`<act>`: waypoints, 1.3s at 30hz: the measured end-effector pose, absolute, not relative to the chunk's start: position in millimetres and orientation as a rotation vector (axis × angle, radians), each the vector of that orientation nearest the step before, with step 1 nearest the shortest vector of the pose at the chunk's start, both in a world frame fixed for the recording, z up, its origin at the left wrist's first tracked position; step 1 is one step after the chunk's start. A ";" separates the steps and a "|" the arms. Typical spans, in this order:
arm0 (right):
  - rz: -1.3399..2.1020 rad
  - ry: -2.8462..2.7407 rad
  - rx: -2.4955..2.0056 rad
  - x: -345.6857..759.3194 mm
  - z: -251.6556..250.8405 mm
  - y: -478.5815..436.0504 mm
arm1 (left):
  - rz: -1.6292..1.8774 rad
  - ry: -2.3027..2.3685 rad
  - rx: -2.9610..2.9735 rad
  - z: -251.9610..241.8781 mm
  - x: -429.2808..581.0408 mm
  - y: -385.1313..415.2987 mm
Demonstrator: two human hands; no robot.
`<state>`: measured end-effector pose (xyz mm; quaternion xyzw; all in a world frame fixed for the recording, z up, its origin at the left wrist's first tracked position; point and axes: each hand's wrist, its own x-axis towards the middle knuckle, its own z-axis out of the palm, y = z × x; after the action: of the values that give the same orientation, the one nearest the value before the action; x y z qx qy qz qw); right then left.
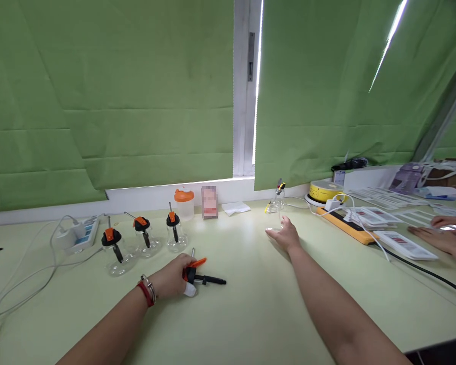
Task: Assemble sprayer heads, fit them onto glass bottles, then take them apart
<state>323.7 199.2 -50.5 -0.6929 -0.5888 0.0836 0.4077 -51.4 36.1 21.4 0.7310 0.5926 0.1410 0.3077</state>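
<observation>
View from a head camera, looking down at a pale green table [251, 314] in front of green blinds. The person's left hand [171, 279], a red band at its wrist, is closed around a black stopper with an orange lever [197, 268]. The stopper's thin black tube pokes out to the right of the grip and lies on the table. Beyond this hand and to its left stand three clear flasks [144, 238], each already fitted with the same orange-and-black stopper.

The right hand [285, 235] is stretched forward, open and flat, holding nothing. A small clear flask [276, 204] stands just beyond its fingertips, apart from them.

The step in hand looks like a reach for that flask while the other hand keeps the stopper ready. Taking it would call for a gentle close around slippery, see-through glass, keeping it upright.

At the far right, another person's hand [441, 238] rests on white cards.
</observation>
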 end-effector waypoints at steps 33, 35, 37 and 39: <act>1.465 -1.210 -0.896 267.2 -28.8 166.3 | 0.889 1.329 1.672 -24.7 -41.3 92.3; 1.482 -1.236 -0.873 268.3 -28.9 162.9 | 0.907 1.312 1.636 -26.9 -42.2 94.2; 1.503 -1.280 -0.843 268.1 -28.5 159.5 | 0.930 1.302 1.590 -27.7 -42.8 95.4; 1.531 -1.330 -0.818 266.8 -27.1 156.2 | 0.941 1.286 1.534 -26.5 -42.8 95.1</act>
<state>266.8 156.2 -27.1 -0.3324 -0.5402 0.6218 0.4595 -42.8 95.1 -26.5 0.6200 0.5196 0.3802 0.4484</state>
